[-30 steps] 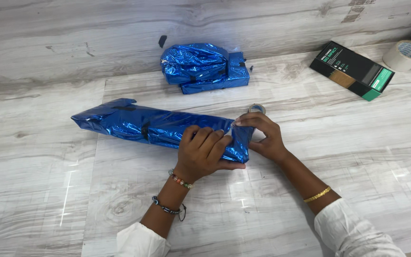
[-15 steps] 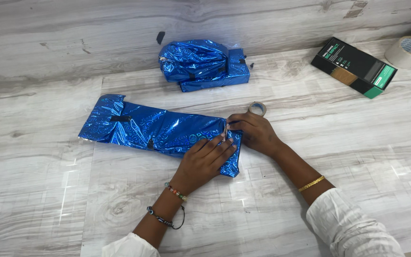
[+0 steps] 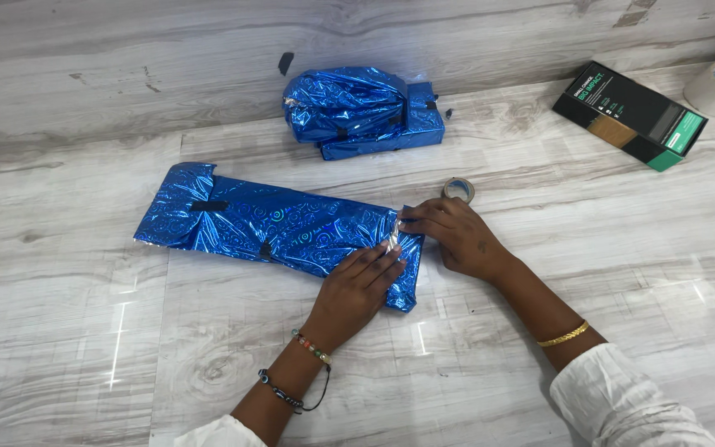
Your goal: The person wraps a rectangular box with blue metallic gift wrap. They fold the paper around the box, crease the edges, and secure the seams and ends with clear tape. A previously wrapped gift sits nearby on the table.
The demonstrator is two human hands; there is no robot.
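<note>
Two bare hands, left hand point(image 3: 357, 290) and right hand point(image 3: 457, 236), each with a loose white sleeve pushed back above the wrist. On the left wrist, a bracelet of mixed coloured beads and, lower, a dark cord bracelet with a small dangling loop, possibly a bead on it. On the right wrist, a thin gold bangle.

Single head-worn view, angled steeply down and forward over the worktop point(image 3: 539, 248); hands point(image 3: 357, 285) framed close, wall seen behind.
</note>
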